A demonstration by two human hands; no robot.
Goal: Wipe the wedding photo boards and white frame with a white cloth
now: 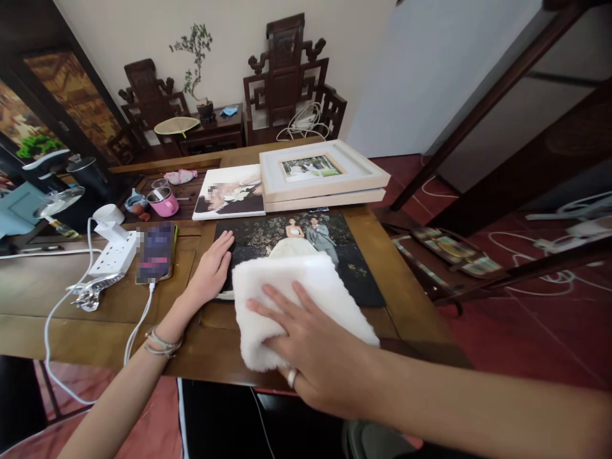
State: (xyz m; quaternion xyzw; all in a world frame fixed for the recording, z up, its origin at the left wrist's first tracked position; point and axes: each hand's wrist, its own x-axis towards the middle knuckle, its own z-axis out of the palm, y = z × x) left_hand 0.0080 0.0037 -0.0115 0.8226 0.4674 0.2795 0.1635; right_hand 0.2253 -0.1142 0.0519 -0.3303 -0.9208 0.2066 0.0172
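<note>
1. Head view: a fluffy white folded cloth (287, 299) lies on the near edge of the dark wooden bench (95, 299). It covers the lower part of a flat, dark, unframed wedding photo print (306, 245). The cloth looks thick and plush, with soft, fuzzy edges.
2. The right hand (306, 347) lies flat on top of the cloth, fingers spread, pressing it down rather than gripping it; a ring shows on one finger.
3. The left hand (210, 271) rests open, palm down, on the left edge of the photo print, fingers together. Thin bracelets circle its wrist.
4. The print shows a couple in a white gown and a grey suit against dark foliage.
5. Just left of the left hand lies a smartphone (155, 253) on a charging cable, beside a white power strip (112, 252).
6. Behind the print sit a second unframed photo (229, 191) and two stacked pale wooden picture frames (320, 175). A small pink cup (163, 201) stands further left.
</note>
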